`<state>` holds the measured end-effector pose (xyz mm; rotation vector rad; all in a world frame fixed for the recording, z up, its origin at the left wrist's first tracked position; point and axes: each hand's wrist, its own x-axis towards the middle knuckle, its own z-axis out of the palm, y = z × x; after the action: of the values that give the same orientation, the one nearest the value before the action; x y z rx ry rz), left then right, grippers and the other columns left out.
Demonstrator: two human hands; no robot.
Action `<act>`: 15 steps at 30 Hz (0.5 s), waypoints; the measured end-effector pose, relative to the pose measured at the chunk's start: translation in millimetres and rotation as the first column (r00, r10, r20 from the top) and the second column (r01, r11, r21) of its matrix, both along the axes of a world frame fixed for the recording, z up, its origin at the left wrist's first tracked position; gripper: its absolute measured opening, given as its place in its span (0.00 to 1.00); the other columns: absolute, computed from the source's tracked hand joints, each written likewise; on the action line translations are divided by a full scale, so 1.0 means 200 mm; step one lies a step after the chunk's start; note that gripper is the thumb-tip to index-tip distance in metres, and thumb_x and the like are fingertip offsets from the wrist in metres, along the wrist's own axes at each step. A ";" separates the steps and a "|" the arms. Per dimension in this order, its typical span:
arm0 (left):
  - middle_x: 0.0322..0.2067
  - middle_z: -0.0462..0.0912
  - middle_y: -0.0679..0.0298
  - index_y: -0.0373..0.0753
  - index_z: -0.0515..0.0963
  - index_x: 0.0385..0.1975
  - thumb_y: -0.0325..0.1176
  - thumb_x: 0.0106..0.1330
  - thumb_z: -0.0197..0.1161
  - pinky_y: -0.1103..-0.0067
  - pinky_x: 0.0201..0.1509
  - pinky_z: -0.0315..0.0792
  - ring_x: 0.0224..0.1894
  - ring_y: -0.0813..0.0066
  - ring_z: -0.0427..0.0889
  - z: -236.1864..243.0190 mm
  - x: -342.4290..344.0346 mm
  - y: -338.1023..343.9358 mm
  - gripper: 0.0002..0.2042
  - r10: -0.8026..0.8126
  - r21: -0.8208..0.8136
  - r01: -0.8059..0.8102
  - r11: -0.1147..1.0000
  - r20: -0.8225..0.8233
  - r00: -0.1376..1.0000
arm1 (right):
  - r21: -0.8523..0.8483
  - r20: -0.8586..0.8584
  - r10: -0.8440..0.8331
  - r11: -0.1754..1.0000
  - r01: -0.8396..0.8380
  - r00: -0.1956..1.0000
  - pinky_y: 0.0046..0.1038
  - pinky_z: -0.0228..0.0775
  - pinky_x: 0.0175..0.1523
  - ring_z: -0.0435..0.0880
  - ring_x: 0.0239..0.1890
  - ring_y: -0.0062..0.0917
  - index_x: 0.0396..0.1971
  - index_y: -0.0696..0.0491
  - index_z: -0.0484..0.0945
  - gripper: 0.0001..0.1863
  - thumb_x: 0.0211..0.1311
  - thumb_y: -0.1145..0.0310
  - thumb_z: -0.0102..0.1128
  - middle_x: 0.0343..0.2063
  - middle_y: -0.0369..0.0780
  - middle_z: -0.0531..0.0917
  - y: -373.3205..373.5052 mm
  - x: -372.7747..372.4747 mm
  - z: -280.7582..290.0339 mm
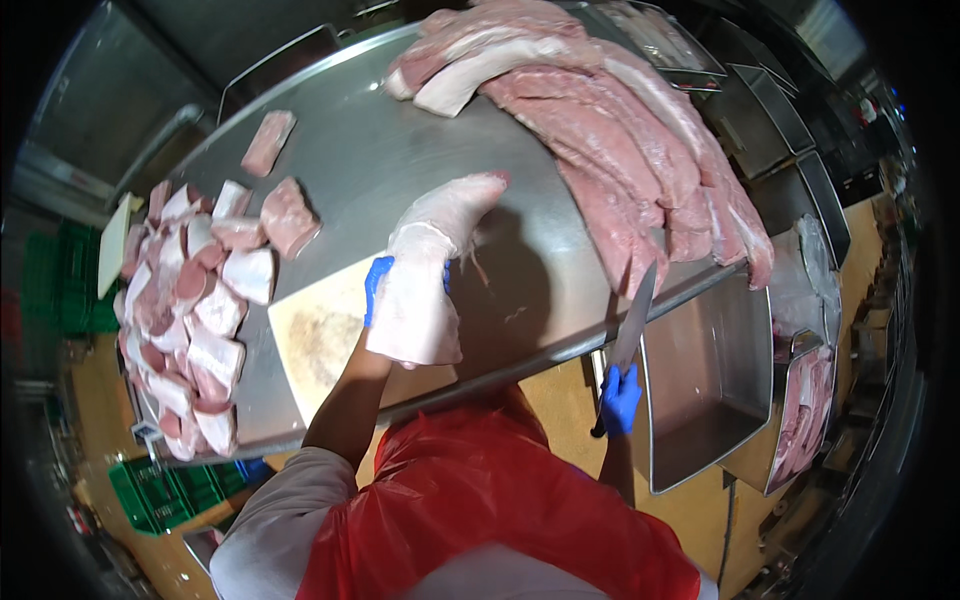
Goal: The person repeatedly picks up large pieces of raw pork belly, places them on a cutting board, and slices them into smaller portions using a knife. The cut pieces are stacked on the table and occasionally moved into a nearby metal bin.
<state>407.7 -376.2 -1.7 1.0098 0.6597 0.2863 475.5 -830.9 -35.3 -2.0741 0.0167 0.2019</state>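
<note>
My left hand (377, 288), in a blue glove, grips a long slab of pork (425, 265) from beneath and lifts it over the cutting board (300, 345). The slab hangs skin side up and bends over the hand; most of the fingers are hidden under it. Off to the right, past the table's front edge, my right hand (621, 400) is closed round the handle of a knife (634, 320). Its blade points away from me, the tip near the ends of the large pork slabs (620, 140) piled at the far right.
Cut pork chunks (195, 310) are heaped on the left of the metal table (350, 160). A deep metal bin (705, 390) stands by the right front edge, beside another bin of meat (803, 410). Green crates (175, 490) sit low at the left.
</note>
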 end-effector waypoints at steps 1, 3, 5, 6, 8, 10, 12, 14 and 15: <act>0.41 0.83 0.59 0.35 0.78 0.49 0.29 0.70 0.59 0.75 0.45 0.78 0.42 0.72 0.83 0.12 -0.12 -0.02 0.11 0.024 0.152 -0.017 0.988 -0.044 0.999 | -0.032 0.076 0.075 0.997 -0.073 0.994 0.25 0.63 0.19 0.72 0.16 0.15 0.35 0.54 0.69 0.11 0.76 0.62 0.53 0.16 0.33 0.75 0.06 0.02 -0.01; 0.39 0.83 0.60 0.34 0.78 0.48 0.29 0.72 0.57 0.77 0.42 0.78 0.40 0.74 0.83 0.34 -0.35 -0.06 0.09 0.068 0.280 -0.057 0.958 -0.029 0.997 | -0.073 0.147 0.193 0.980 -0.184 0.970 0.25 0.62 0.19 0.71 0.15 0.15 0.43 0.58 0.73 0.13 0.76 0.61 0.55 0.16 0.33 0.75 0.20 0.04 0.03; 0.39 0.83 0.60 0.34 0.77 0.49 0.29 0.73 0.55 0.79 0.39 0.78 0.38 0.74 0.83 0.53 -0.51 -0.05 0.10 0.064 0.241 -0.085 0.967 0.095 0.993 | -0.039 0.098 0.215 0.976 -0.212 0.972 0.24 0.62 0.19 0.70 0.15 0.14 0.46 0.59 0.74 0.15 0.75 0.61 0.56 0.15 0.33 0.74 0.34 0.02 0.04; 0.35 0.83 0.62 0.35 0.79 0.44 0.30 0.73 0.55 0.77 0.38 0.78 0.34 0.72 0.83 0.55 -0.59 0.00 0.08 0.061 0.334 -0.014 0.943 -0.132 0.989 | -0.058 0.127 0.236 0.971 -0.230 0.964 0.24 0.62 0.19 0.70 0.15 0.14 0.45 0.59 0.74 0.15 0.75 0.61 0.56 0.16 0.33 0.75 0.39 -0.01 0.05; 0.29 0.83 0.64 0.36 0.83 0.36 0.31 0.73 0.54 0.74 0.36 0.78 0.28 0.70 0.82 0.62 -0.68 0.14 0.10 0.008 0.133 0.094 0.987 -0.618 0.786 | -0.105 0.183 0.280 0.959 -0.264 0.943 0.23 0.62 0.18 0.70 0.15 0.14 0.45 0.59 0.74 0.15 0.75 0.60 0.56 0.16 0.33 0.75 0.51 -0.09 0.05; 0.35 0.84 0.62 0.36 0.82 0.40 0.32 0.72 0.53 0.69 0.42 0.79 0.34 0.66 0.83 0.35 -0.97 0.38 0.10 -0.139 -0.112 0.089 0.990 -0.597 0.790 | -0.112 0.154 0.339 0.939 -0.324 0.928 0.23 0.63 0.19 0.70 0.15 0.13 0.45 0.59 0.74 0.15 0.76 0.60 0.56 0.17 0.33 0.75 0.60 -0.19 0.07; 0.51 0.84 0.56 0.35 0.79 0.53 0.33 0.72 0.52 0.63 0.55 0.81 0.49 0.60 0.86 -0.26 -1.52 0.68 0.16 -0.204 -0.201 0.212 0.956 0.061 0.977 | -0.100 0.164 0.420 0.907 -0.409 0.892 0.22 0.64 0.20 0.71 0.16 0.13 0.44 0.57 0.74 0.14 0.75 0.60 0.56 0.19 0.33 0.76 0.68 -0.28 0.01; 0.58 0.79 0.56 0.35 0.69 0.64 0.38 0.73 0.52 0.61 0.59 0.79 0.58 0.58 0.80 -0.07 -1.69 0.71 0.23 -0.062 -0.425 0.040 0.904 -0.036 0.997 | -0.165 0.108 0.433 0.896 -0.413 0.895 0.29 0.68 0.24 0.76 0.18 0.20 0.46 0.60 0.75 0.15 0.75 0.61 0.56 0.19 0.38 0.79 0.71 -0.41 0.04; 0.58 0.80 0.57 0.38 0.69 0.65 0.40 0.72 0.52 0.61 0.58 0.80 0.57 0.60 0.81 -0.09 -1.83 0.81 0.23 -0.128 -0.393 0.067 0.917 -0.131 0.983 | -0.192 0.073 0.456 0.879 -0.436 0.887 0.32 0.70 0.26 0.78 0.19 0.24 0.46 0.62 0.75 0.16 0.75 0.62 0.56 0.19 0.41 0.81 0.75 -0.49 0.09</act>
<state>42.4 -214.1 -19.7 0.6833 0.7680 -0.0147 378.3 -680.1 -17.0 -2.2335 -0.5410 0.3721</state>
